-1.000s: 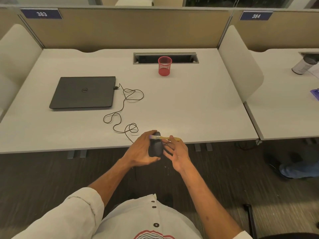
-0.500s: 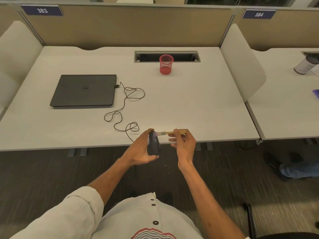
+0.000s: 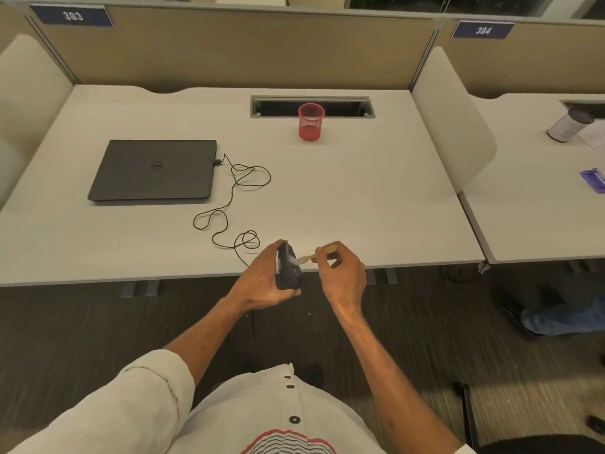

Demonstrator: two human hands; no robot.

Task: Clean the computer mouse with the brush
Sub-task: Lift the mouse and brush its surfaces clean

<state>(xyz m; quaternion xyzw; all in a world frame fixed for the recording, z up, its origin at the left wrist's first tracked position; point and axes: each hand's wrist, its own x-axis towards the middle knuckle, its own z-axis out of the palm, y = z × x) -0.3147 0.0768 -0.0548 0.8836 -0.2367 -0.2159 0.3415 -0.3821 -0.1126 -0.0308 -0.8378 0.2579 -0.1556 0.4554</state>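
Observation:
My left hand grips a dark computer mouse and holds it on its side over the desk's front edge. A thin black cable runs from the mouse in loops across the desk to the closed laptop. My right hand pinches a small brush with a yellow wooden handle. Its pale bristles touch the upper face of the mouse. My fingers hide part of the handle.
A white desk carries a red mesh pen cup in front of a cable slot. Partitions stand behind and at both sides. On the neighbouring desk, far right, stand a can and a purple item. Another person's leg is on the floor at right.
My right hand has turned and lifted from beside the mouse, so the brush now points left with its bristles on the mouse. The left hand has tilted the mouse more upright.

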